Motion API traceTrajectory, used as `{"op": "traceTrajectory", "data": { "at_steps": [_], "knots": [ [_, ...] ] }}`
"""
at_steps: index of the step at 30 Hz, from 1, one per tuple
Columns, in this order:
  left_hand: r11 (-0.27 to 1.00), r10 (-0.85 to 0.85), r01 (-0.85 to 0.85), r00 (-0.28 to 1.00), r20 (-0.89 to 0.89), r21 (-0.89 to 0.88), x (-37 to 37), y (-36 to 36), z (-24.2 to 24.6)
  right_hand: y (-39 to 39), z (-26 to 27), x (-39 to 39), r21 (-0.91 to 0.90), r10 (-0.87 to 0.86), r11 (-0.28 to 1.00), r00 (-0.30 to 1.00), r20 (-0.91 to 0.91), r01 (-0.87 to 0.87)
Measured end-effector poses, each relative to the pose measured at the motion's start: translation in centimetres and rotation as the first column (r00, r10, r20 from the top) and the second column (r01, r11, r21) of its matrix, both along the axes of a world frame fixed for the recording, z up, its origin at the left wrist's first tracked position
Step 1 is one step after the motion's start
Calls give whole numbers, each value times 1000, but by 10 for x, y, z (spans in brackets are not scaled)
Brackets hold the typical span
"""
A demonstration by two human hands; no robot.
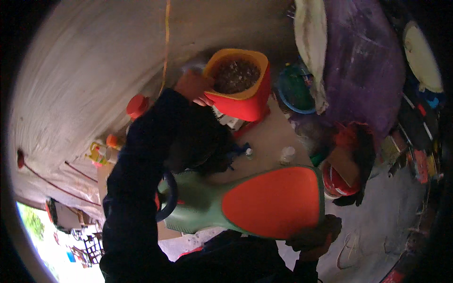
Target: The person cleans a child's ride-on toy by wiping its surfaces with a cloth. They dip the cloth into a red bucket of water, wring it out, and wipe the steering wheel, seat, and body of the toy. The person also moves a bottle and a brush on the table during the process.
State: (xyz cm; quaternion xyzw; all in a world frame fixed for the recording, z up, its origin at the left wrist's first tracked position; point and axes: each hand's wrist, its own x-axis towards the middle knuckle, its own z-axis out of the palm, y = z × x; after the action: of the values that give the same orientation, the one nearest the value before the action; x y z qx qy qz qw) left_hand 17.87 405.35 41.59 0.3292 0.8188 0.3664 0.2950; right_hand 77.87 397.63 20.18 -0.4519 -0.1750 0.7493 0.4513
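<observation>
My left hand [194,86] is at the near left corner of a red plastic bin [247,106] with a yellow rim, filled with many small pieces; whether it grips the rim is unclear. Across the table in front of me lies a green plastic ride-on toy [212,215] with an orange seat [276,201] and a dark steering wheel [171,198], partly hidden by my left sleeve. At the seat's lower right edge, my right hand [316,251] holds a dark, crumpled cloth [311,233]. Dark material [201,141] lies between the toy and the bin.
Small bottles [288,155] stand on the tabletop [269,136]. A red-lidded jar [137,106] and a yellow container [97,154] are at left. Beyond the table's right side are a blue-rimmed basin [295,88], a red bucket [336,182] and a hanging purple cloth [364,63].
</observation>
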Motion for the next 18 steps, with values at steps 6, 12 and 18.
{"op": "traceTrajectory", "data": {
  "at_steps": [6, 12, 18],
  "knots": [
    [978, 197, -197, 980, 6, 73, -33, -153, 84, 20, -18, -2, 88, -127, 989, 990, 63, 121],
    [867, 496, -487, 865, -75, 106, -51, -341, 82, 39, -26, -2, 138, -133, 984, 979, 156, 112],
    [621, 768, -774, 633, 102, 128, -43, -516, 24, 55, -29, -5, 164, -122, 983, 963, 241, 83]
  ]
}}
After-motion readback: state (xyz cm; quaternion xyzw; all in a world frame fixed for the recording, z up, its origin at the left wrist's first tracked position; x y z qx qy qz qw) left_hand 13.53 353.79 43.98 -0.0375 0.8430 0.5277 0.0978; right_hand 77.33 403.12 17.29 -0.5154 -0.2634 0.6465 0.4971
